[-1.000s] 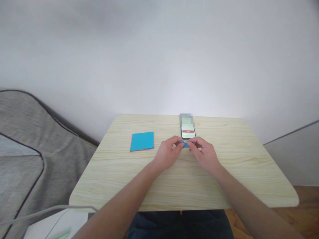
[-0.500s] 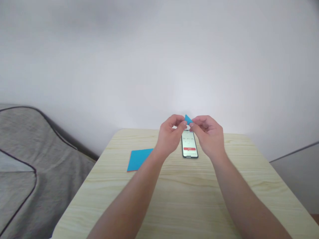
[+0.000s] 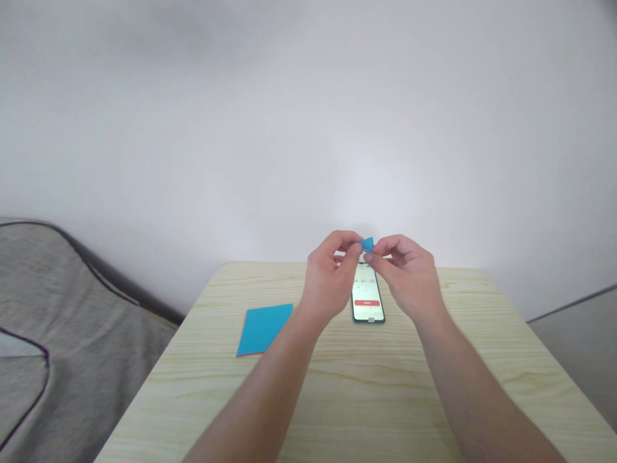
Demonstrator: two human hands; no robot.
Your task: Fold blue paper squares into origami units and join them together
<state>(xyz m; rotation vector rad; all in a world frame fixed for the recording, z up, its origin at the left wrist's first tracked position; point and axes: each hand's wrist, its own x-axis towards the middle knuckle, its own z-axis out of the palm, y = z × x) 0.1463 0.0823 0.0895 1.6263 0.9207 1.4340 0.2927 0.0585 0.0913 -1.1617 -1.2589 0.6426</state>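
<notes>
A small piece of blue folded paper (image 3: 367, 244) is held up above the far part of the table, over the top end of a phone. My left hand (image 3: 332, 273) pinches its left side between thumb and forefinger. At its right edge, the thumb and forefinger of my right hand (image 3: 409, 273) are closed on the paper. The phone (image 3: 369, 308) lies face up below my hands, with timer digits and a red bar lit on its screen. To the left lies a stack of square paper (image 3: 263, 328), blue on top with a reddish edge, partly hidden by my left forearm.
The pale wood-grain table (image 3: 376, 392) reaches back to a white wall (image 3: 308, 128). Left of the table stands something covered in grey fabric (image 3: 96, 360) with dark piping. A dark line runs along the lower wall at the right.
The folded paper has turned between my fingers: its point was up and to the left, and now its wider end faces right. The whole scene sits slightly lower in view.
</notes>
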